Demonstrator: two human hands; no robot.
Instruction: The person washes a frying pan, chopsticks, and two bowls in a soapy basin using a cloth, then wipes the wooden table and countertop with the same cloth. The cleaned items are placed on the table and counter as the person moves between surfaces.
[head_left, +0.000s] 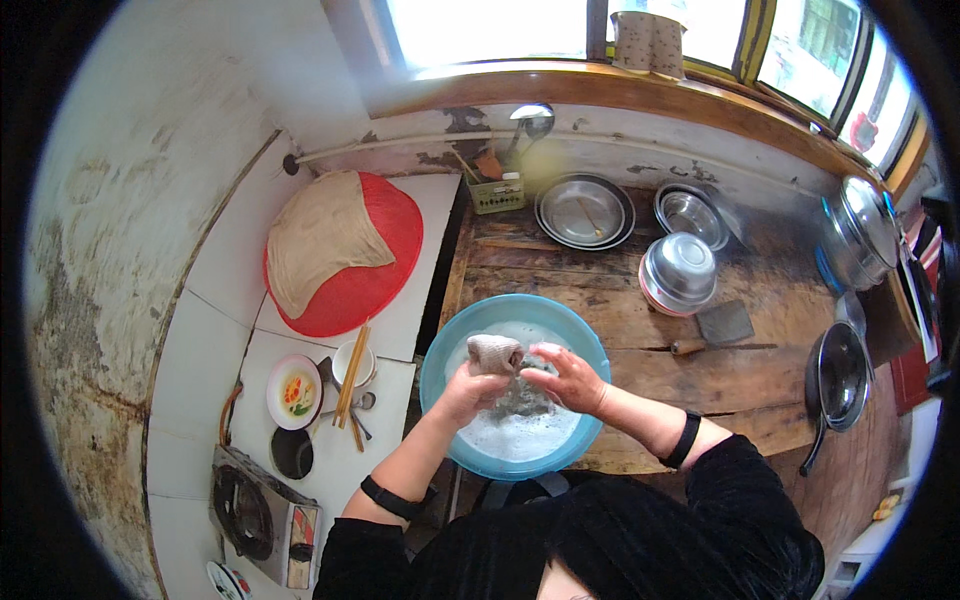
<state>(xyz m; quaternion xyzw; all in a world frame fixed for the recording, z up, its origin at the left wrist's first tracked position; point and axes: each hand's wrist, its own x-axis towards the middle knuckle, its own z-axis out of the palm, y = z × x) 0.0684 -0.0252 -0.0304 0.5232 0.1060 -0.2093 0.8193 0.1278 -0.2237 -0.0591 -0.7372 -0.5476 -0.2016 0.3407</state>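
Note:
Soapy water with white foam lies in a blue plastic basin (437, 435) in front of me. My left hand (478, 390) grips a bunched beige cloth (493, 352) above the water. To the right of the cloth, my right hand (564, 379) has its fingers apart and holds nothing; its fingertips are close to the cloth's end. Something dark and wet, partly covered by suds, shows between the hands, too unclear to name.
A wooden table bears metal basins (585, 211), a stacked metal bowl (681, 264), a cleaver (725, 322) and a frying pan (844, 377). On the left stand a red round cover (352, 300), a plate (274, 390), chopsticks (351, 379) and a gas stove (277, 517).

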